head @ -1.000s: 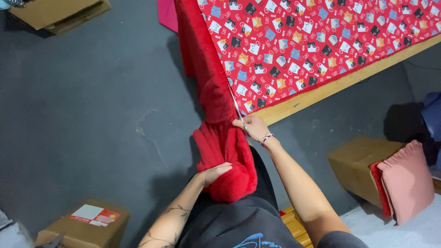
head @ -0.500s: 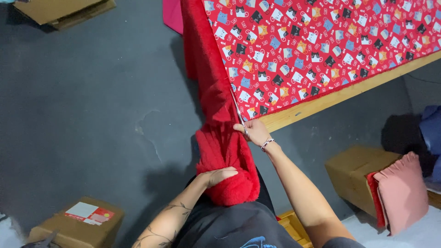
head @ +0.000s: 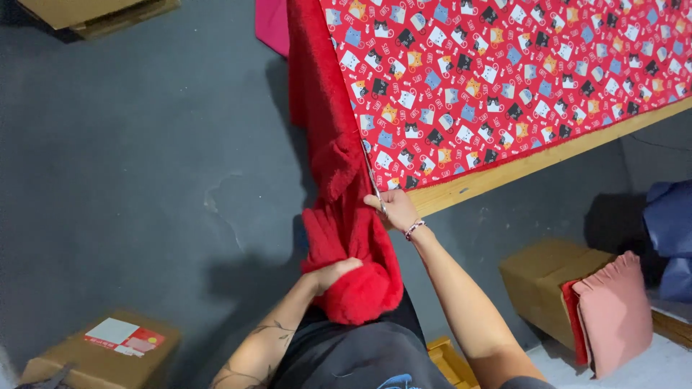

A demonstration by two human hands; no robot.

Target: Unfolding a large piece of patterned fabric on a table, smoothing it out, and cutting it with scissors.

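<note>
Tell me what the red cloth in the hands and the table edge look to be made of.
Red cloth: seemingly plush fleece, matte, with fuzzy pile; its printed face looks smoother. Table edge: apparently bare pale wood, unpainted. The right hand holds what looks like metal scissors; the left hand grips the bunched cloth.

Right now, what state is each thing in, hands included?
Printed fabric: spread flat on the table.
Red fleece: hanging off the table edge, bunched at the bottom.
Scissors: blades in the cloth at the edge.
Right hand: gripping the scissors.
Left hand: holding the bunched fleece.
Pink cushion: leaning on a box.
</note>
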